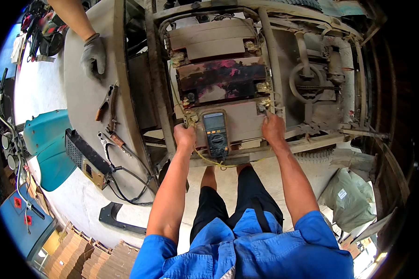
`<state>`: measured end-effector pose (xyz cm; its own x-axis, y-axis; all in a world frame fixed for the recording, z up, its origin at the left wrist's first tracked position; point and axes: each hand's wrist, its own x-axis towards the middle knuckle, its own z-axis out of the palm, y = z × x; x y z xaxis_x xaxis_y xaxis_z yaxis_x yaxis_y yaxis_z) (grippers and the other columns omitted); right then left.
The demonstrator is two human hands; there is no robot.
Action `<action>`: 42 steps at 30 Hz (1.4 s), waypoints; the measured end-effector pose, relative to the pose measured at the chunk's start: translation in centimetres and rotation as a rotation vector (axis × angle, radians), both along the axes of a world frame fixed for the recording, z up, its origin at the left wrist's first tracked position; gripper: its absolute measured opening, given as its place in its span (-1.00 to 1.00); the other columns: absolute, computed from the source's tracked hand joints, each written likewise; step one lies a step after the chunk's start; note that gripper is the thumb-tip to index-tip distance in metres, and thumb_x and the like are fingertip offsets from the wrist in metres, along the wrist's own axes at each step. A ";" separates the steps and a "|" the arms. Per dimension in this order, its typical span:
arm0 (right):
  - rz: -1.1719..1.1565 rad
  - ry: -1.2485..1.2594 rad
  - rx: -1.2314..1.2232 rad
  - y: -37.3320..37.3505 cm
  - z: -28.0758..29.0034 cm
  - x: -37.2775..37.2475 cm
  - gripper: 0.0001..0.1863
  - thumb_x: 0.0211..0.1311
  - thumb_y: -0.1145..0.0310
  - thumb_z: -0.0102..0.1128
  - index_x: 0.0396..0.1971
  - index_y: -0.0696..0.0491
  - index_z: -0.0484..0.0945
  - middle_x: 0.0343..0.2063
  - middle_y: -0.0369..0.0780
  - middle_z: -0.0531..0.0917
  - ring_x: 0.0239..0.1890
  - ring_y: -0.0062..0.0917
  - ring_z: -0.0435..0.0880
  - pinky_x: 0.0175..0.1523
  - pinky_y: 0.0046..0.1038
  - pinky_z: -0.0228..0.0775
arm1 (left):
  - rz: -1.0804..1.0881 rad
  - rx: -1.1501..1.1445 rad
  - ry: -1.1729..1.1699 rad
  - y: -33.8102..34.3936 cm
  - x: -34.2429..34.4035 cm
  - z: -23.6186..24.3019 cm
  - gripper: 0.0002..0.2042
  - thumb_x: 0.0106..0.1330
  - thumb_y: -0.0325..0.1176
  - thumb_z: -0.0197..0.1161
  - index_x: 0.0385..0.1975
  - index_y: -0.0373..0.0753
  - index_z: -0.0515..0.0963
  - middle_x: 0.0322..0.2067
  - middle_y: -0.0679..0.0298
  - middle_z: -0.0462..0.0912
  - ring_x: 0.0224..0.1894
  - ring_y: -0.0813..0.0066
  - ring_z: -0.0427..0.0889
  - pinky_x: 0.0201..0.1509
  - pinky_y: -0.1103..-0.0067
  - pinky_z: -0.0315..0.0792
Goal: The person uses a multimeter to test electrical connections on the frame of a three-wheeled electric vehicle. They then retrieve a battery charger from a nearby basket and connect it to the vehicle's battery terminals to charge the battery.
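A dark digital multimeter [214,135] lies on the nearest of several dusty batteries [244,122] set in a metal frame. My left hand [185,136] is closed in a pinch on a thin test probe at the battery's left, corroded terminal [191,116]. At the right terminal [264,105], my right hand [273,128] also pinches a slim probe, mostly hidden by the fingers. A yellow lead [205,158] loops below the meter toward my left hand. The middle battery [223,79] is stained black and pink.
Another person's gloved hand [94,56] rests over the grey panel [91,21] at upper left. On that panel lie clamps with cables [118,142], beside a perforated metal box [86,159]. Teal panels [49,144] stand left; a green sack [349,200] is at right.
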<state>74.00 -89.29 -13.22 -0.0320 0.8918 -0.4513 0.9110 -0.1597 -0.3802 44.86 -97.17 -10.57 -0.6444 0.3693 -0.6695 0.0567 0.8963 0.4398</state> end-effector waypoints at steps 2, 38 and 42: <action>0.016 0.007 0.044 0.1 0.0 0.1 -0.68 0.22 0.38 0.14 -0.04 0.17 0.60 -0.43 0.06 0.65 -0.33 0.04 0.63 -0.28 0.04 0.47 | -0.113 0.055 0.117 -0.6 -0.1 -1.0 -0.83 0.19 -0.44 0.25 -0.46 -0.47 0.51 -0.54 0.01 0.61 -0.54 0.18 0.60 -0.44 0.24 0.41; -0.077 0.107 0.115 0.4 -0.3 -0.2 -0.77 0.16 0.44 0.11 -0.28 0.28 0.62 -0.47 0.15 0.62 -0.29 0.06 0.63 -0.23 -0.06 0.43 | -0.227 -0.081 0.155 0.5 0.2 1.0 -0.73 0.12 -0.38 0.30 -0.38 -0.54 0.53 -0.34 -0.21 0.64 -0.22 -0.12 0.66 -0.20 0.22 0.49; -0.133 0.076 0.073 0.5 -0.6 -0.1 -0.77 0.14 0.44 0.11 -0.29 0.27 0.62 -0.45 0.15 0.62 -0.27 0.05 0.63 -0.19 -0.10 0.45 | -0.225 -0.039 0.137 0.2 -0.3 -0.2 -0.74 0.10 -0.39 0.30 -0.34 -0.52 0.57 -0.32 -0.21 0.65 -0.18 -0.14 0.65 -0.16 0.24 0.49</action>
